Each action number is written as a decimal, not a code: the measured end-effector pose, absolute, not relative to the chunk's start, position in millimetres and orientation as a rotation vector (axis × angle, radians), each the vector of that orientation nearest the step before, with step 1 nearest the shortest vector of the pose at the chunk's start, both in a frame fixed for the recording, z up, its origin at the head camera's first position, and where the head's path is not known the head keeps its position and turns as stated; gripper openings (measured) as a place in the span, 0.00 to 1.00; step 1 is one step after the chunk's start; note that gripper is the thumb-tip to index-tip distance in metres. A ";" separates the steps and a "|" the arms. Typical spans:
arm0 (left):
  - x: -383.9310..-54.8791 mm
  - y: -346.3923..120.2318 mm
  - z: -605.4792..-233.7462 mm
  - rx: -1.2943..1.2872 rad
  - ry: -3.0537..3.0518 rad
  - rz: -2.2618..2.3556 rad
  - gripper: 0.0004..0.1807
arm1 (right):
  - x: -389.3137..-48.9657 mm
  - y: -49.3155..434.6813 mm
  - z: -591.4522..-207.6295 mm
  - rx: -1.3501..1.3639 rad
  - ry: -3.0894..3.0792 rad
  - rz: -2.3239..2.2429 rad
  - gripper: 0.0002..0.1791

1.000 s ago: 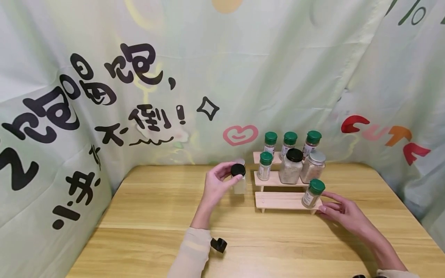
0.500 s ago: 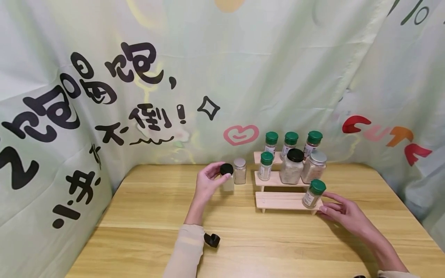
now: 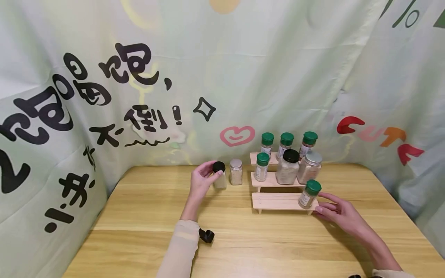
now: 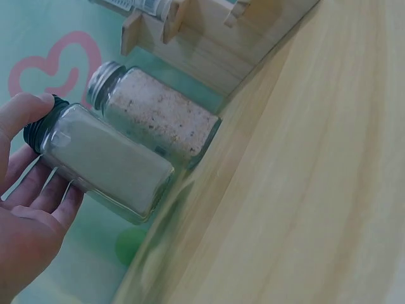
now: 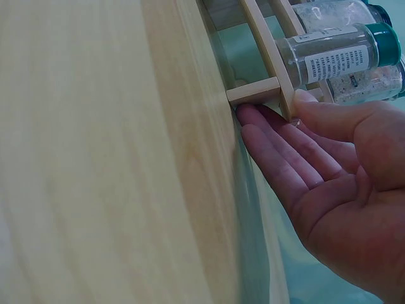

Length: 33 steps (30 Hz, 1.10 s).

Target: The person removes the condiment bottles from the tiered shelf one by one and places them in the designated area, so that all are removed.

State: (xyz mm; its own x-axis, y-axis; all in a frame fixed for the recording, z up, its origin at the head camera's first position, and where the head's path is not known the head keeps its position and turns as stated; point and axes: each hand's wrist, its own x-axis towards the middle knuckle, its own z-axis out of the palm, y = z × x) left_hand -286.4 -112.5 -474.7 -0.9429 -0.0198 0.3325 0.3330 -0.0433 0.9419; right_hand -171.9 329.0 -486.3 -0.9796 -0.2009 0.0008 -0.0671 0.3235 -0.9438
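Observation:
My left hand [image 3: 199,182] pinches the black lid of a square glass spice jar [image 4: 104,161] between thumb and fingers. Pale powder fills this jar, which is upright and close over the table in the head view. Just right of it stands a silver-lidded jar [image 3: 236,174] of pinkish, speckled seasoning. At the right end of a three-step wooden spice rack [image 3: 272,200], my right hand [image 3: 342,215] grips the lowest step, thumb [image 5: 307,98] on the board's edge and fingers below by the leg. A green-lidded shaker [image 3: 308,196] stands on that step beside the hand.
On the middle step are a green-lidded shaker [image 3: 262,168], a black-lidded jar [image 3: 287,170] and a silver-lidded jar [image 3: 309,169]. Three green-lidded shakers, one at the left [image 3: 267,144], line the top step. A printed curtain [image 3: 194,65] hangs behind the wooden table [image 3: 250,243].
My left hand has carried the black-lidded jar leftward, uncovering the silver-lidded jar behind it. My right hand has stayed at the rack's end.

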 end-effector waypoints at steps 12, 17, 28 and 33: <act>-300.7 -120.8 -483.0 -0.249 -1.979 -2.115 0.23 | -173.5 329.0 -486.6 -0.298 2.448 -1.772 0.32; -303.8 -121.2 -485.1 -0.224 -1.975 -2.142 0.24 | -172.6 328.0 -484.8 -0.297 2.422 -1.791 0.32; -306.2 -123.1 -489.0 -0.214 -1.956 -2.179 0.25 | -174.3 327.8 -484.1 -0.270 2.403 -1.797 0.33; -302.2 -122.4 -484.2 -0.223 -1.964 -2.203 0.25 | -172.8 328.2 -483.9 -0.259 2.412 -1.785 0.33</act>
